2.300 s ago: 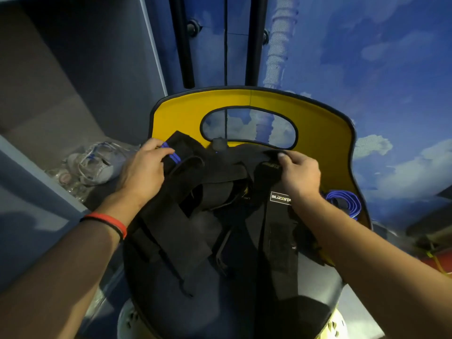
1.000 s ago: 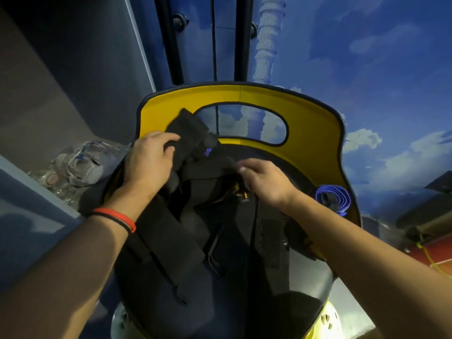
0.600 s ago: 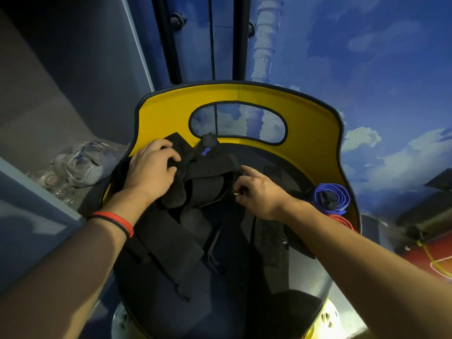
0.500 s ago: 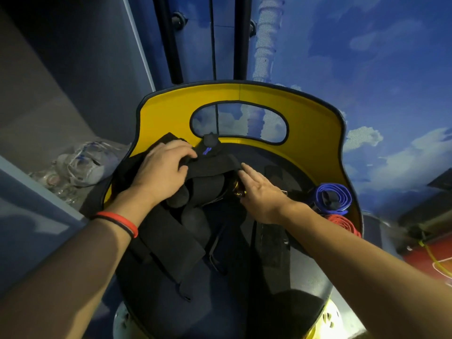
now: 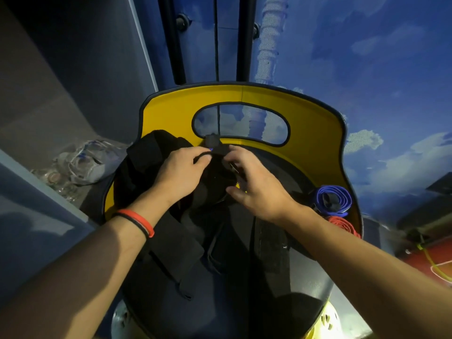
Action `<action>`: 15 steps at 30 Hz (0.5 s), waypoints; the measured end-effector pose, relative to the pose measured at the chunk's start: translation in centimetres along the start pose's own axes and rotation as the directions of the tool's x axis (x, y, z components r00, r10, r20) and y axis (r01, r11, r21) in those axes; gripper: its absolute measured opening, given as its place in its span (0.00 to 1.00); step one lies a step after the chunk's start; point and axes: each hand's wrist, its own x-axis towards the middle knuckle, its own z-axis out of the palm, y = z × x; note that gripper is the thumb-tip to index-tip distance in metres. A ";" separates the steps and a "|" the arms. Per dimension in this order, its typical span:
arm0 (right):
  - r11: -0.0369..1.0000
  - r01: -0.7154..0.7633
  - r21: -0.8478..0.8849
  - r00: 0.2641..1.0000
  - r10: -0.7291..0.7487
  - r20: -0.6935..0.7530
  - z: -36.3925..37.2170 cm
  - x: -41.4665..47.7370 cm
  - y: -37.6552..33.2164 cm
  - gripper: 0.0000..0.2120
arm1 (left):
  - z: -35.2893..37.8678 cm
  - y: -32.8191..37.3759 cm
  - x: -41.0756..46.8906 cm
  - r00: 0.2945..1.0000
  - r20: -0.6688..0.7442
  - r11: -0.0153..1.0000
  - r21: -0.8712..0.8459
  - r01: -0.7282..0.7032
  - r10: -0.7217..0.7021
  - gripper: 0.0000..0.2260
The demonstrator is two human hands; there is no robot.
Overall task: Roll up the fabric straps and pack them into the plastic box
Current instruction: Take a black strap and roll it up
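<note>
From my end the left hand has its fingers curled round a fold of the black straps, and the right hand is gripping the same bundle just beside it, fingertips nearly meeting. That pile lies in the yellow seat, with a rolled blue strap and a rolled red strap tucked at its right edge

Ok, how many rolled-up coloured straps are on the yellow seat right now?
2. The blue roll lies at the yellow seat's right edge; the red roll sits beside it, nearer the person, partly hidden. More could be under the black straps.
</note>
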 end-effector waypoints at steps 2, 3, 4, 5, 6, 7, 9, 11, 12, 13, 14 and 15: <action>0.989 -0.140 0.036 0.983 0.143 -0.117 -0.6 0.2 0.1 0.26 | -0.5 -0.1 0.4 0.998 0.022 0.998 -0.046 0.053 -0.052 0.10; 0.979 -0.198 0.053 0.967 0.203 -0.156 -1.3 0.4 0.3 0.22 | -0.8 -0.1 0.5 0.996 0.050 0.994 -0.064 0.083 -0.080 0.14; 0.966 -0.250 0.068 0.949 0.258 -0.179 -2.1 0.6 0.5 0.19 | -1.0 -0.2 0.6 0.992 0.077 0.989 -0.097 0.109 -0.102 0.17; 0.948 -0.301 0.108 0.929 0.317 -0.191 -2.9 0.8 0.8 0.15 | -1.4 -0.3 0.6 0.988 0.092 0.982 -0.132 0.135 -0.123 0.16; 0.915 -0.343 0.211 0.903 0.383 -0.194 -3.6 0.9 0.9 0.14 | -1.6 -0.5 0.7 0.985 0.102 0.974 -0.166 0.154 -0.138 0.16; 0.848 -0.365 0.384 0.871 0.456 -0.180 -4.3 1.0 1.2 0.12 | -1.8 -0.6 0.7 0.981 0.114 0.968 -0.183 0.174 -0.155 0.14; 0.586 -0.355 0.729 0.810 0.582 -0.073 -5.0 1.0 1.3 0.10 | -2.1 -0.8 0.9 0.976 0.127 0.957 -0.213 0.199 -0.175 0.11; 0.460 -0.353 0.815 0.795 0.606 0.002 -5.0 1.1 1.9 0.09 | -2.2 -1.1 1.0 0.972 0.149 0.957 -0.205 0.208 -0.179 0.20; 0.459 -0.367 0.809 0.797 0.604 0.019 -5.0 1.1 2.0 0.09 | -2.1 -1.0 0.9 0.971 0.159 0.958 -0.198 0.209 -0.179 0.22; 0.472 -0.374 0.798 0.799 0.601 0.019 -4.8 1.1 2.1 0.09 | -2.2 -0.7 0.8 0.970 0.165 0.960 -0.191 0.207 -0.176 0.22; 0.474 -0.373 0.798 0.795 0.606 0.012 -4.8 1.1 2.0 0.09 | -2.2 -0.7 0.7 0.971 0.171 0.958 -0.203 0.204 -0.170 0.21; 0.464 -0.365 0.807 0.787 0.617 0.001 -4.8 1.1 1.9 0.09 | -2.2 -0.8 0.7 0.971 0.174 0.955 -0.216 0.201 -0.165 0.18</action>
